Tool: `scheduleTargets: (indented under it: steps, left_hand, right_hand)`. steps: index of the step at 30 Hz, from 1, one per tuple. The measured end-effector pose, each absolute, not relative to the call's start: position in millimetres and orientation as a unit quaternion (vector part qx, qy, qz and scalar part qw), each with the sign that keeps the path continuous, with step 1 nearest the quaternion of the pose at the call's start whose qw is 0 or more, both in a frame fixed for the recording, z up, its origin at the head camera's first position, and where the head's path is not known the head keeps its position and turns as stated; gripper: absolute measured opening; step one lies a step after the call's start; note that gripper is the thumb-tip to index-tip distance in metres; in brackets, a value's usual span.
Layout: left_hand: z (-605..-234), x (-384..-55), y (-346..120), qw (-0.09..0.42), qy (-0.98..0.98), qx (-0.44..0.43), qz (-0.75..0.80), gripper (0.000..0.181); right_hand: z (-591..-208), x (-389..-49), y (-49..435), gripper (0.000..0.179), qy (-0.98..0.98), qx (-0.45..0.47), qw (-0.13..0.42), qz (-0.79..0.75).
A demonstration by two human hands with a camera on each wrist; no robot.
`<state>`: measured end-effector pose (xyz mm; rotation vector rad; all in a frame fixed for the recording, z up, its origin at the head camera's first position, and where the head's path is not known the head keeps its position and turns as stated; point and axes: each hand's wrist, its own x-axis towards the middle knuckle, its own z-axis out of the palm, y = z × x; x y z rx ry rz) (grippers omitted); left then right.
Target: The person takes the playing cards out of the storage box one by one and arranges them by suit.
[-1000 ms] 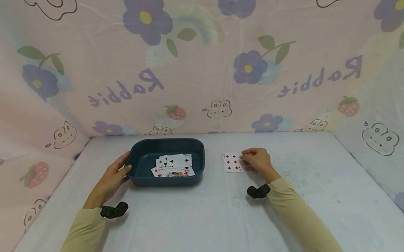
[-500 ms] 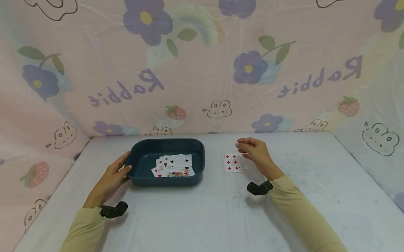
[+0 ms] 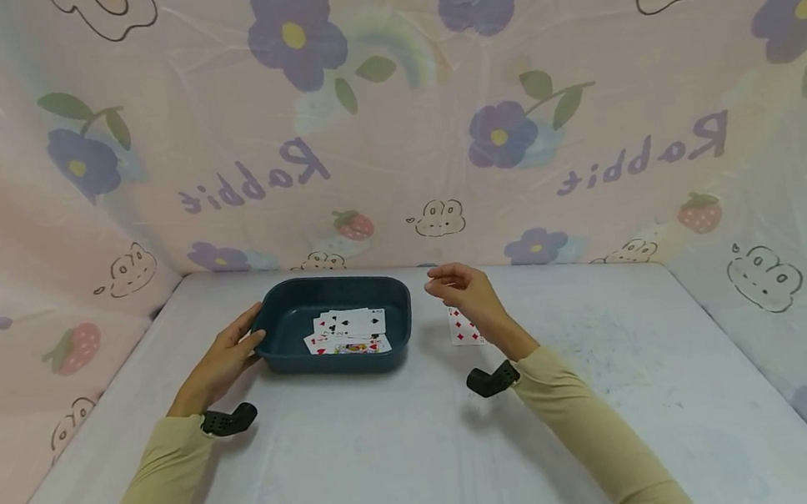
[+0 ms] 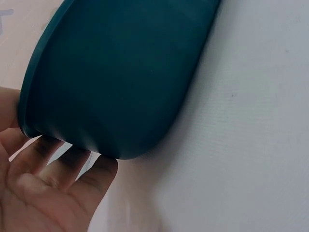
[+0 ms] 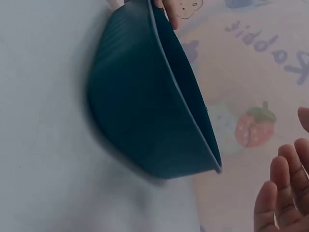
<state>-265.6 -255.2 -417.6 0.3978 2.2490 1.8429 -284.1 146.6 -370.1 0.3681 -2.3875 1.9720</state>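
Note:
A dark teal plastic basin (image 3: 342,366) stands on the table with several overlapping playing cards (image 3: 355,323) face up inside. My left hand (image 3: 219,360) grips its left end; in the left wrist view, fingertips (image 4: 99,169) press the outer wall and the thumb is at the rim. Over the table to the right of the basin hovers my right hand (image 3: 476,302), fingers relaxed, nothing visible between them. Beneath it lies a six of diamonds playing card (image 3: 463,334), partly covered by the hand. In the right wrist view, right fingers (image 5: 285,193) are apart from the basin.
A white cloth (image 3: 368,458) covers the table. Behind it and on both sides hangs a pale pink curtain (image 3: 387,119) with flowers, strawberries and rabbits. Each wrist wears a black camera mount, such as the right one (image 3: 493,379).
My right hand lifts off the six of diamonds and moves left over it toward the basin, its fingers loosened. The card stays on the table. My left hand and the basin keep their place.

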Motion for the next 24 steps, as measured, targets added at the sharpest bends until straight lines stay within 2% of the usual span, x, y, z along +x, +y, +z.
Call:
scheduleTargets:
  steps: [18, 24]
  left_hand:
    - [-420.7, -267.1, -256.0, 0.103, 0.761, 0.132, 0.626, 0.061]
    - [-421.8, -267.4, -255.6, 0.104, 0.761, 0.135, 0.626, 0.061]
  right_hand:
    - [-371.7, -299.0, 92.1, 0.04, -0.859, 0.33, 0.076, 0.384]
    - [-372.9, -304.7, 80.3, 0.041, -0.877, 0.361, 0.072, 0.308]
